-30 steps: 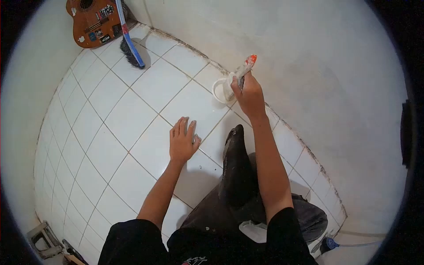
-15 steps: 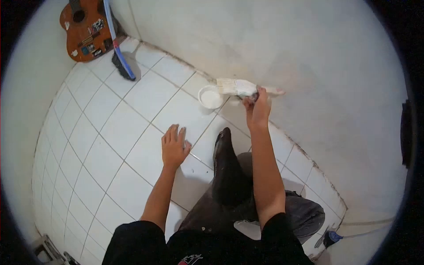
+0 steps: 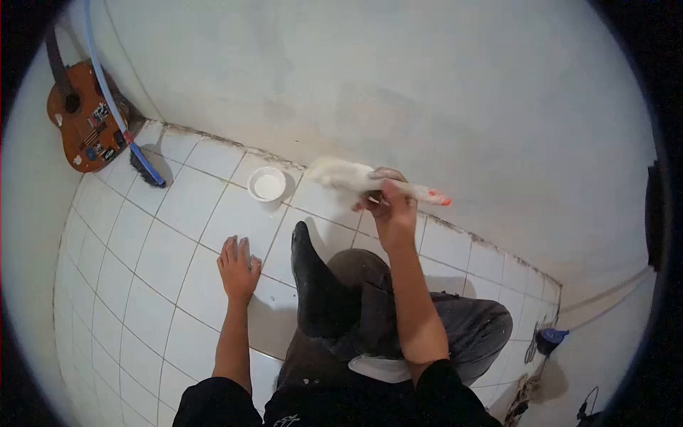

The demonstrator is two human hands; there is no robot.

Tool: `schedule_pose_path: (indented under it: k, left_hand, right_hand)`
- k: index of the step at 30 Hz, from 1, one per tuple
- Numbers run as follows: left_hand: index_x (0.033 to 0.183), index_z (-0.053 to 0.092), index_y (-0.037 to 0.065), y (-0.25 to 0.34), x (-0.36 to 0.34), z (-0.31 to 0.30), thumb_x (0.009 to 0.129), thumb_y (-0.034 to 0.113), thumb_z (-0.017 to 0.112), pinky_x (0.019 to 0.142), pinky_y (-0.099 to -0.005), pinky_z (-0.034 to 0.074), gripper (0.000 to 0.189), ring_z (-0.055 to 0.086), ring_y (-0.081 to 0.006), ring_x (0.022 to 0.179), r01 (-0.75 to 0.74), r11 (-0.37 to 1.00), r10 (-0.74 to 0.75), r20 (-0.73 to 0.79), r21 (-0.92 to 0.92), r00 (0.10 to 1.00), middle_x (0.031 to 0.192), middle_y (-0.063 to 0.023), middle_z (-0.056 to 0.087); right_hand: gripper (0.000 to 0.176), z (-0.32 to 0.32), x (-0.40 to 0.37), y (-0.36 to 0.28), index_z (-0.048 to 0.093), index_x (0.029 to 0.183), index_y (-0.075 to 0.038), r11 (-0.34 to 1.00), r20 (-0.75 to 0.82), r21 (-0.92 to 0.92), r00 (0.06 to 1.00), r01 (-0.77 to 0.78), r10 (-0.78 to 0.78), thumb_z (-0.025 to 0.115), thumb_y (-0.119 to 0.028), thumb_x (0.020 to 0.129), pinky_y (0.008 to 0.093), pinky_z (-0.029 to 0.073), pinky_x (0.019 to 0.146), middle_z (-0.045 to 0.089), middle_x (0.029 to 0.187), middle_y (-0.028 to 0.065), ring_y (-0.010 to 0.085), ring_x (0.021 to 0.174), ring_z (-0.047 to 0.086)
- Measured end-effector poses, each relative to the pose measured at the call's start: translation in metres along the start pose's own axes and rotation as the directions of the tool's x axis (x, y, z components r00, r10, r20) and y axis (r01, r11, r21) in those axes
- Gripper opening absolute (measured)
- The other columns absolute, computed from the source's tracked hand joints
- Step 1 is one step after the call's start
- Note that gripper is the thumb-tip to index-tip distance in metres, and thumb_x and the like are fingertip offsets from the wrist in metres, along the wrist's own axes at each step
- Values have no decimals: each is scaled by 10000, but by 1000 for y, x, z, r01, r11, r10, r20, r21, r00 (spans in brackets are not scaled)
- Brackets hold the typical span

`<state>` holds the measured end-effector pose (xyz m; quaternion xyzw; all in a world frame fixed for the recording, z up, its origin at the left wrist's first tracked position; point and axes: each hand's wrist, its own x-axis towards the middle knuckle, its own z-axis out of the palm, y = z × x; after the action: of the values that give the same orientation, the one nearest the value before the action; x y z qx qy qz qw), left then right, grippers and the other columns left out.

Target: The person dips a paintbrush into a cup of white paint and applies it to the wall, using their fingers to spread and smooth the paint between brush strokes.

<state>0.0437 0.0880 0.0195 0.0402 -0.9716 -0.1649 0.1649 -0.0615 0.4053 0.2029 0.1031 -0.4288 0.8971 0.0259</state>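
Note:
My right hand [image 3: 390, 203] is closed around a paintbrush [image 3: 420, 191] with a pale handle that ends in a red tip. Its bristle end is white and blurred by motion, close to the lower part of the wall [image 3: 455, 121]. To the left of the bristles, a small white bowl [image 3: 267, 184] with white paint in it stands on the tiles. My left hand [image 3: 239, 269] hovers over or rests on the floor below the bowl, fingers apart and holding nothing; contact with the tiles cannot be made out. Grey-white smears show on its fingers.
A guitar [image 3: 89, 117] with stickers leans in the far left corner, a blue broom [image 3: 146, 167] in front of it. My dark-covered foot [image 3: 306, 256] lies between my hands. A blue-and-black object [image 3: 549, 340] is at the right wall. White tiles [image 3: 156, 285] cover the floor.
The camera view has shifted, so bowl and guitar appear further left and lower. My right hand has turned the paintbrush, its bristles now nearer the wall's base. My left hand stays open.

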Motion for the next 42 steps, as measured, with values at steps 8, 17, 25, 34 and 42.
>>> schedule_pose_path:
  k: [8, 17, 25, 34, 42]
  left_hand:
    - [1399, 557, 86, -1, -1, 1, 849, 242, 636, 1127, -514, 338, 577, 425, -371, 1404, 20, 999, -22, 48, 42, 999, 1486, -170, 476]
    - [1429, 535, 87, 2, 1, -2, 868, 219, 632, 1145, -530, 328, 585, 396, -364, 1440, 17, 1000, -19, 66, 21, 998, 1511, -179, 457]
    - [1437, 532, 85, -1, 0, 1, 862, 210, 635, 1146, -528, 324, 598, 405, -365, 1429, 19, 999, -21, 60, 27, 998, 1501, -180, 465]
    - [1408, 553, 95, -1, -1, 2, 868, 224, 619, 1139, -509, 332, 559, 409, -354, 1426, 14, 999, -15, 42, 32, 999, 1489, -169, 475]
    - [1426, 542, 81, 1, 2, -1, 871, 192, 621, 1147, -518, 327, 572, 411, -363, 1428, 21, 1000, -22, 63, 22, 998, 1484, -184, 482]
  right_hand:
    - [290, 8, 6, 32, 595, 1272, 16, 997, -29, -72, 999, -34, 32, 522, -181, 1072, 379, 626, 865, 668, 1191, 140, 238, 1086, 696]
    - [236, 7, -1, 27, 634, 1229, 8, 972, -70, -230, 997, -48, 32, 575, -115, 1037, 294, 578, 837, 711, 1117, 95, 152, 1028, 680]
    - [178, 10, 1, 26, 653, 1164, -11, 820, -131, -572, 983, 33, -132, 661, -51, 990, 262, 543, 800, 669, 962, 19, 79, 930, 638]
    - [226, -21, 33, 24, 652, 1208, -3, 771, -185, -635, 957, 58, -225, 658, -100, 1004, 240, 475, 673, 648, 860, 24, 66, 757, 575]
    - [242, -19, 18, 32, 671, 1214, -16, 789, -220, -613, 948, 48, -228, 676, -107, 990, 251, 475, 644, 656, 841, 21, 73, 690, 567]
